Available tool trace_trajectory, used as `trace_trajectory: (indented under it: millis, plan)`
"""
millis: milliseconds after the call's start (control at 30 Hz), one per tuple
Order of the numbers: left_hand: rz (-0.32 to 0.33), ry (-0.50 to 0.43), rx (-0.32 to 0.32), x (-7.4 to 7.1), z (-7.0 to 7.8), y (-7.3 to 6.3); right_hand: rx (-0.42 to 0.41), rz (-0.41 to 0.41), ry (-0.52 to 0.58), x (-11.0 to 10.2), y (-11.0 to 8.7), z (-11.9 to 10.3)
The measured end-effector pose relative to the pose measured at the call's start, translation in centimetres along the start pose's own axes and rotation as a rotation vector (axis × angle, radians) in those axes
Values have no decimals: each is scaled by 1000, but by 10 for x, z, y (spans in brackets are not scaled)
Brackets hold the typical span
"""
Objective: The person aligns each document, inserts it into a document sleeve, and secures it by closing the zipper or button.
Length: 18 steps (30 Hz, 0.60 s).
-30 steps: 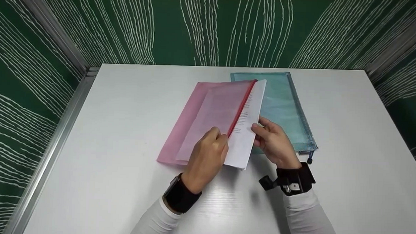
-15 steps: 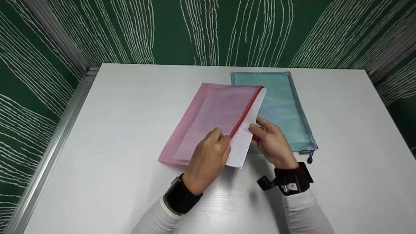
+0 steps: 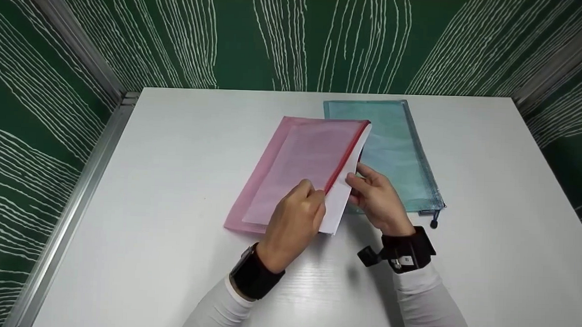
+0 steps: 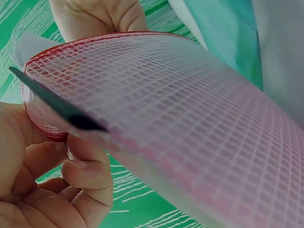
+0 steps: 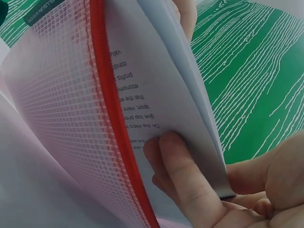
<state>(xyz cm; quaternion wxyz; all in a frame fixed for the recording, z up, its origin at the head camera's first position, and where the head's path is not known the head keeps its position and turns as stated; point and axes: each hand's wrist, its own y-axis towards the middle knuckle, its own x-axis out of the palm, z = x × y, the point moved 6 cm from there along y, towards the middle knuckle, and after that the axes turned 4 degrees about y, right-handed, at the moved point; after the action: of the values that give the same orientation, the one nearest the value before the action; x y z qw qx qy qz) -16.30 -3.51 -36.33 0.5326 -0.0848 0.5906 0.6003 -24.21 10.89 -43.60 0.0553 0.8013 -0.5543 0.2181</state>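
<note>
A pink mesh zip pouch [image 3: 298, 159] with a red zipper [image 3: 344, 163] is held up tilted over the table. A stack of printed papers [image 3: 336, 206] lies mostly inside it, and a strip of the sheets sticks out past the open zipper side. My left hand [image 3: 294, 221] grips the pouch at the lower end of that side. Thumb and fingers of my right hand [image 3: 379, 198] pinch the outer edge of the papers. In the right wrist view, right fingertips [image 5: 171, 142] press on the printed page. A dark tag [image 4: 61, 107] shows on the pouch in the left wrist view.
A teal zip pouch [image 3: 393, 147] lies flat on the white table [image 3: 174, 179], partly behind the pink one. Its dark zipper pull [image 3: 434, 221] hangs at the near right corner. Green walls [image 3: 247, 41] with white lines stand around the table.
The papers have slid left, deeper into the pink pouch, so a narrower strip shows. My right hand has moved slightly left with them; the pouch's far end has tilted nearer.
</note>
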Motion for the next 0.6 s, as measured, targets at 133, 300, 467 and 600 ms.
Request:
trace_trajectory:
  millis: [133,300,467,600]
  plan:
    - [10,-10,7,-1,1,0,-8,1,-11,1,2,1]
    - [16,-29,5,-2,1,0,-8,4,-11,2,2,2]
    - [6,-46,3,-3,2,0,8,27,-24,2,2,4]
    - [0,-58,6,-3,3,0,17,37,-44,1,1,5]
